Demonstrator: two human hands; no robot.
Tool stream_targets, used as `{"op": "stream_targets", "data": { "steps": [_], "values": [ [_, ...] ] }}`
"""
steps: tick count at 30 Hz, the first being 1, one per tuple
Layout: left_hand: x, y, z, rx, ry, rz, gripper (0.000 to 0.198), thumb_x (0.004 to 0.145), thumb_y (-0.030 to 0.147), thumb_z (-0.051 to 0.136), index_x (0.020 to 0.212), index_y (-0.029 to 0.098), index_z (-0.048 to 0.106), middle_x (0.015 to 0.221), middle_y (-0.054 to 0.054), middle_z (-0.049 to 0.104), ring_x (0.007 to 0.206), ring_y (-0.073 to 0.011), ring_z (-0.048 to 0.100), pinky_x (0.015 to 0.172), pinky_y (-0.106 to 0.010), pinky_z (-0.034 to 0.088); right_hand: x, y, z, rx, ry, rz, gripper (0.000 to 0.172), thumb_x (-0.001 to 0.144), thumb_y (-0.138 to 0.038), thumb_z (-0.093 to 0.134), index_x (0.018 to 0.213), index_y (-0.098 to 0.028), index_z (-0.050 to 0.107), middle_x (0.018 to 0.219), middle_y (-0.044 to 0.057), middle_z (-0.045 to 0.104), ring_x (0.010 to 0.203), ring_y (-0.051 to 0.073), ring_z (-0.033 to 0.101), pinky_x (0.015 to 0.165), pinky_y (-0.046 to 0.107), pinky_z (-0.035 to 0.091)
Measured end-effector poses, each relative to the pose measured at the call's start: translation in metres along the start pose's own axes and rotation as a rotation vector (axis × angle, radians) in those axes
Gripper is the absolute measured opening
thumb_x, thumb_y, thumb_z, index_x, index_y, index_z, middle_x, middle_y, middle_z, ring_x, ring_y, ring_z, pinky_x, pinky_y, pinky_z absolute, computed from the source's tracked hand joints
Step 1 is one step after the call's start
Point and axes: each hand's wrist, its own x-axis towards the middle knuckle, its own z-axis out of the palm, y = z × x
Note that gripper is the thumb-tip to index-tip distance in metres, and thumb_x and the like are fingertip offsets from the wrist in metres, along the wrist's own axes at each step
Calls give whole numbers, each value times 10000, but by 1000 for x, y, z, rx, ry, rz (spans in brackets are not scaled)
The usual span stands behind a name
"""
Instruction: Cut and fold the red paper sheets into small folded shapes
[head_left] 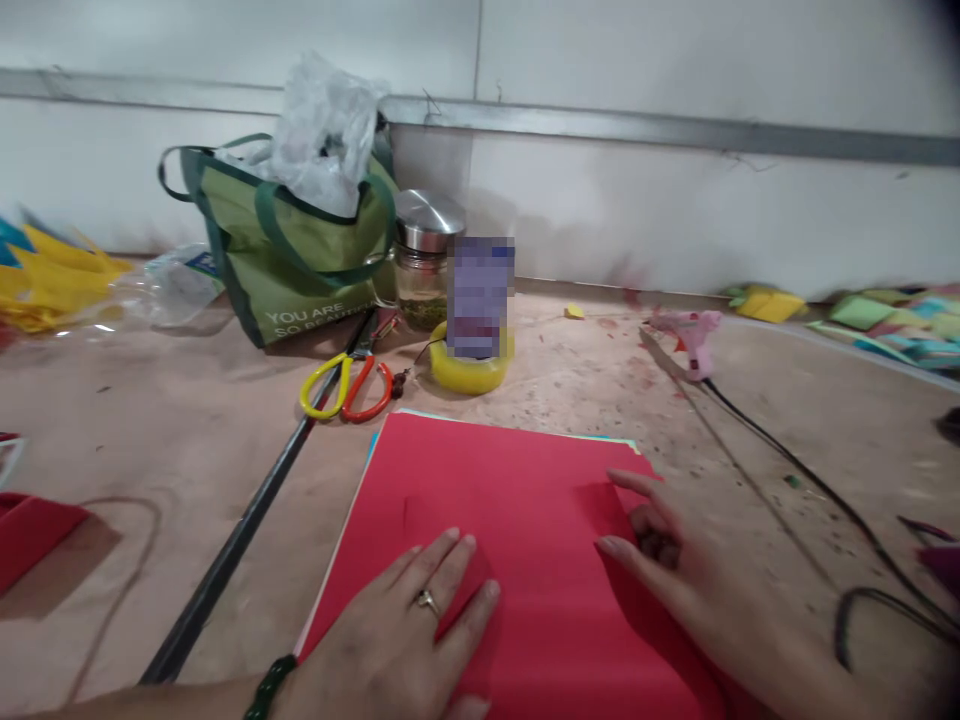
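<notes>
Left hand point(401, 635) lay splayed on red paper point(517, 490); right hand point(679, 565) gaped, empty. Seemingly steadying; next move needed an edge pinch.

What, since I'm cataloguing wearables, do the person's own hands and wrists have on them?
The left hand wears a pale metallic ring with a small raised setting, and a dark green, beaded-looking bracelet at the wrist. The right hand shows no jewellery, though some fingers are partly hidden. No gloves or sleeves show.
</notes>
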Motion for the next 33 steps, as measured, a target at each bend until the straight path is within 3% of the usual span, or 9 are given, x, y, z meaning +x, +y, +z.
{"op": "stream_targets", "data": {
  "steps": [4,9,13,16,18,22,25,29,33],
  "values": [
    [-3,-5,10,72,42,41,593,843,247,513,1429,242,420,1406,-127,507,1270,-306,501,972,-404,498,-2,2,1,-58,-32,-8,566,812,-407,564,1338,-225,464,650,-9,561,531,166,504,506,299,408],
    [-13,-18,42,43,200,108,677,832,296,489,1484,249,314,1420,-128,493,1272,-338,487,926,-420,515,-6,4,4,-78,-53,-33,581,862,-382,528,1399,-225,369,750,5,566,572,157,518,551,300,454],
    [-18,-23,59,117,216,98,717,796,205,479,1487,271,297,1442,-113,469,1279,-324,482,922,-408,510,-9,7,4,-175,3,-55,605,852,-379,538,1405,-220,349,896,57,602,621,175,563,593,336,493],
    [-12,-18,43,162,217,128,691,796,223,495,1468,266,339,1398,-130,520,1233,-316,528,893,-391,523,-8,8,-2,-303,88,-139,660,821,-358,588,1420,-231,342,1092,117,606,851,256,614,717,401,511],
    [-7,-10,23,148,152,128,657,807,263,520,1447,282,373,1389,-135,528,1233,-318,527,892,-392,521,-8,4,-9,-375,83,-267,577,829,-284,585,1380,-248,419,1198,123,587,1007,290,578,820,439,487],
    [-1,4,-6,51,-98,-16,704,737,194,629,1396,336,430,1493,-110,403,1342,-336,398,1004,-441,437,-12,-22,-15,-395,-193,-640,336,875,-93,473,1100,-277,643,1119,35,663,1028,225,554,883,391,433],
    [-3,2,-5,-13,-130,33,752,718,219,656,1417,335,404,1511,-126,366,1332,-367,402,977,-464,462,-22,-48,-1,-403,-398,-867,172,880,-200,558,1016,-228,660,951,21,694,877,178,581,792,320,456],
    [4,-1,-12,-68,-239,33,753,699,216,639,1416,295,425,1481,-191,387,1271,-416,466,889,-507,517,-44,-65,29,-645,-260,-1036,102,860,-212,593,870,-145,668,745,38,661,680,183,572,636,325,460],
    [20,7,-42,-118,-430,-46,692,702,168,619,1370,301,496,1472,-210,390,1282,-421,451,918,-537,494,-69,-59,47,-757,-11,-1071,215,832,-141,505,933,-79,685,825,109,713,706,214,627,628,323,483]
  ]
}}
